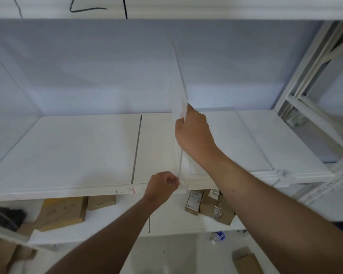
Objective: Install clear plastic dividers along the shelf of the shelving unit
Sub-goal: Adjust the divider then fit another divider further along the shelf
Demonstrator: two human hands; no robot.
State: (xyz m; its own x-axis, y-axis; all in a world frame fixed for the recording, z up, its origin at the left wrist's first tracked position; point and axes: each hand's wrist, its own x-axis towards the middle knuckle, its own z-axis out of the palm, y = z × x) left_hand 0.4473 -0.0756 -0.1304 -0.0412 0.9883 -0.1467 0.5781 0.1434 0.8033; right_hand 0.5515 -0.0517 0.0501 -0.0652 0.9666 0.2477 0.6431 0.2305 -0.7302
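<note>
Two hands on one clear divider (pixel 179 80), standing upright on edge, running front to back across the white shelf (pixel 67 147), right of the dark seam (pixel 137 147).

Right hand (pixel 193 133): closed around the divider's front edge partway up, thumb and fingers pinching the sheet. Left hand (pixel 161 185): at the shelf's front lip, fingertips pinched on the divider's lower front corner, by a small white clip (pixel 183 184) on the rail.

Other dividers: one at far left (pixel 12 82), seemingly fitted; a further clip (pixel 283 174) on the rail to the right, no sheet in it.

Lower shelf: cardboard boxes (pixel 63 212). Floor: a water bottle (pixel 218 237).

Step in hand, by judgement: seating the foot of the divider at the front rail. To do well: keep the sheet plumb with the upper hand, guide the corner squarely into the clip with the lower, press down evenly, avoid bowing the thin plastic. Whether the rear end is engaged cannot be told.
</note>
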